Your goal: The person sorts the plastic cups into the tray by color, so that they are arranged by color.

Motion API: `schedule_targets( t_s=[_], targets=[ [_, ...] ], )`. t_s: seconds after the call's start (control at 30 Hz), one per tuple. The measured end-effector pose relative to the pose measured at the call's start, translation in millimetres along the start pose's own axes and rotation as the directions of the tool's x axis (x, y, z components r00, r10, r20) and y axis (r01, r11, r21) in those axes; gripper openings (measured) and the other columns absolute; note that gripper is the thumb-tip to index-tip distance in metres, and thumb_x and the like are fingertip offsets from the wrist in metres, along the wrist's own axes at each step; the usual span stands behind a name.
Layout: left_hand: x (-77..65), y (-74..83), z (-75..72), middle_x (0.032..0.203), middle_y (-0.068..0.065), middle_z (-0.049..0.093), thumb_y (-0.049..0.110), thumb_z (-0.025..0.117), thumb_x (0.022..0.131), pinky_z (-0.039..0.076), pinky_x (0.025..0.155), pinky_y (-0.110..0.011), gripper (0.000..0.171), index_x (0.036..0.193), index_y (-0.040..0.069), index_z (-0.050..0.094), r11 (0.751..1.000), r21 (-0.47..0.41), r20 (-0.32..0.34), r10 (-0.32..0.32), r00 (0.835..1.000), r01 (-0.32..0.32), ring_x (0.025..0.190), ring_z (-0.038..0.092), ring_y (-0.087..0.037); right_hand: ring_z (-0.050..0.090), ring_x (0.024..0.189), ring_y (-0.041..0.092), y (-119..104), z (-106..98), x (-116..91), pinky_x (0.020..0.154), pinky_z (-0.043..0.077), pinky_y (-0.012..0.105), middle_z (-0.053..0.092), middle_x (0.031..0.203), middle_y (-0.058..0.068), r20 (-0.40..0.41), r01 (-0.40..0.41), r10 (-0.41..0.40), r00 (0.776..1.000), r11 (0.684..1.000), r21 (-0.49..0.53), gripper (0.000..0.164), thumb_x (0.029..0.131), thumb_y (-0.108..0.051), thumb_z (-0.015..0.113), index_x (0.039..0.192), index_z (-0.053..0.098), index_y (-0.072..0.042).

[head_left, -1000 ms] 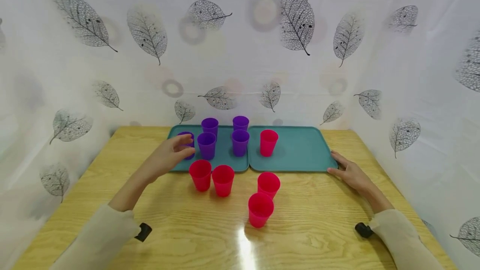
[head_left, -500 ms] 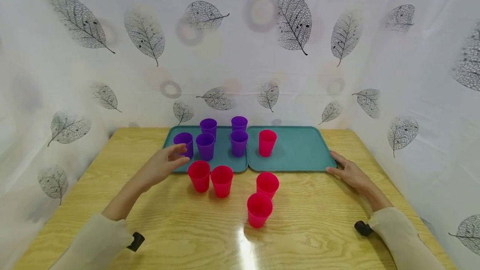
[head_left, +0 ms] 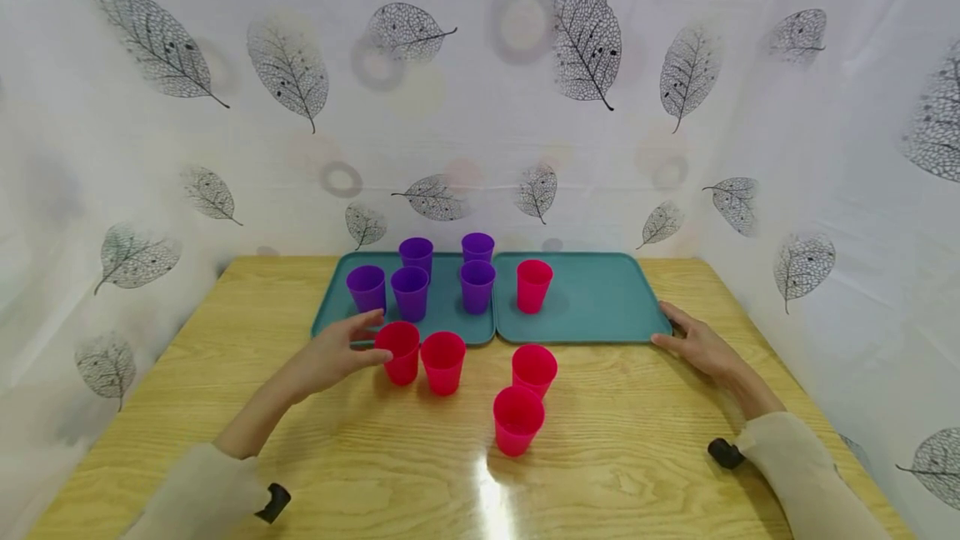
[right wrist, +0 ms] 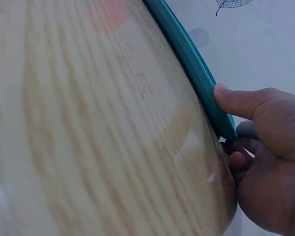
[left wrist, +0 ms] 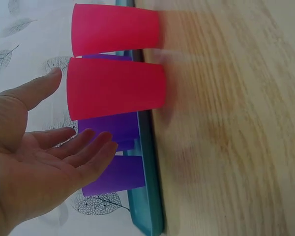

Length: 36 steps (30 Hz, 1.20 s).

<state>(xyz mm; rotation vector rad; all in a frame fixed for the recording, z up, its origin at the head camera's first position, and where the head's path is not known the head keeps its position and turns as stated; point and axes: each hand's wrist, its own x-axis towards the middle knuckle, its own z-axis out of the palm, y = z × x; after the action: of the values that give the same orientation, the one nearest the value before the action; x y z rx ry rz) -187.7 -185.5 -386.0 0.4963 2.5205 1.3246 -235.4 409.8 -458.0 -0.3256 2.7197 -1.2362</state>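
Observation:
My left hand (head_left: 330,361) is beside the leftmost red cup (head_left: 402,348) on the table, thumb and fingers spread on either side of its left part. In the left wrist view a gap shows between the thumb and that cup (left wrist: 117,89); the fingers are relaxed and hold nothing. Another red cup (head_left: 444,363) stands just to its right. Several purple cups (head_left: 410,294) stand upright on the left teal tray (head_left: 444,307). My right hand (head_left: 705,350) grips the near right corner of the right teal tray (head_left: 600,298), thumb on its front edge, fingers curled at its side.
One red cup (head_left: 534,286) stands on the right tray, near its left edge. Two more red cups, a rear one (head_left: 535,367) and a nearer one (head_left: 518,422), stand close together mid-table. A leaf-patterned curtain (head_left: 480,107) surrounds the wooden table (head_left: 390,465).
My left hand has drawn back from the leftmost purple cup, then come down and right to the leftmost red cup. The right hand stays at the tray's corner.

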Motion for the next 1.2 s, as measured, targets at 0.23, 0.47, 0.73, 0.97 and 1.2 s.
schedule_targets(
  t_s=[0.23, 0.47, 0.73, 0.97, 1.2],
  targets=[
    [0.1, -1.6, 6.0, 0.154, -0.032, 0.043, 0.02, 0.075, 0.097, 0.054, 0.1, -0.05, 0.076, 0.152, -0.015, 0.035, 1.0, -0.019, -0.004, 0.003, 1.0, -0.003, 0.128, 0.057, -0.045, 0.007, 0.15, 0.058, 1.3, -1.2, 1.2, 0.118, 0.014, 0.069, 0.007, 0.163, 0.039, 0.013, -0.006, 0.006, 1.0, 1.0, 0.009, 0.086, 0.104, -0.024, 0.065, 0.159, 0.011, 0.013],
    [0.7, -4.6, 9.0, 0.15, -0.032, 0.047, 0.019, 0.076, 0.095, 0.056, 0.098, -0.047, 0.079, 0.153, -0.015, 0.034, 0.999, -0.041, 0.006, -0.023, 1.0, 0.024, 0.126, 0.059, -0.044, 0.006, 0.15, 0.057, 2.0, -0.6, 2.9, 0.119, 0.012, 0.068, 0.005, 0.164, 0.038, 0.021, -0.02, 0.019, 1.0, 0.999, 0.035, 0.087, 0.104, -0.024, 0.065, 0.159, 0.009, 0.012],
    [3.3, -5.9, 13.4, 0.138, -0.029, 0.059, 0.018, 0.078, 0.094, 0.058, 0.094, -0.044, 0.08, 0.154, -0.013, 0.034, 0.998, -0.04, 0.002, -0.056, 0.998, 0.056, 0.125, 0.058, -0.045, 0.007, 0.15, 0.056, 0.9, -0.4, 2.5, 0.119, 0.012, 0.067, 0.007, 0.164, 0.037, 0.012, -0.025, 0.024, 1.0, 0.999, 0.027, 0.085, 0.104, -0.023, 0.065, 0.159, 0.011, 0.012],
    [4.4, -6.8, 16.7, 0.135, -0.024, 0.062, 0.019, 0.079, 0.094, 0.059, 0.093, -0.042, 0.076, 0.152, -0.01, 0.04, 0.997, -0.048, -0.013, -0.054, 0.998, 0.054, 0.123, 0.059, -0.043, 0.007, 0.15, 0.056, 1.0, -0.2, 2.9, 0.119, 0.013, 0.067, 0.008, 0.164, 0.037, 0.01, -0.034, 0.034, 0.999, 0.999, 0.025, 0.085, 0.104, -0.023, 0.065, 0.16, 0.011, 0.012],
    [3.8, -10.0, 19.7, 0.134, -0.023, 0.061, 0.018, 0.079, 0.094, 0.06, 0.09, -0.038, 0.068, 0.146, -0.01, 0.046, 0.995, -0.1, -0.03, -0.023, 0.999, 0.02, 0.121, 0.061, -0.041, 0.006, 0.15, 0.056, 1.6, -0.3, 3.1, 0.12, 0.012, 0.066, 0.005, 0.165, 0.036, 0.019, -0.033, 0.032, 0.999, 0.997, 0.065, 0.085, 0.104, -0.02, 0.065, 0.16, 0.01, 0.01]
  ],
)
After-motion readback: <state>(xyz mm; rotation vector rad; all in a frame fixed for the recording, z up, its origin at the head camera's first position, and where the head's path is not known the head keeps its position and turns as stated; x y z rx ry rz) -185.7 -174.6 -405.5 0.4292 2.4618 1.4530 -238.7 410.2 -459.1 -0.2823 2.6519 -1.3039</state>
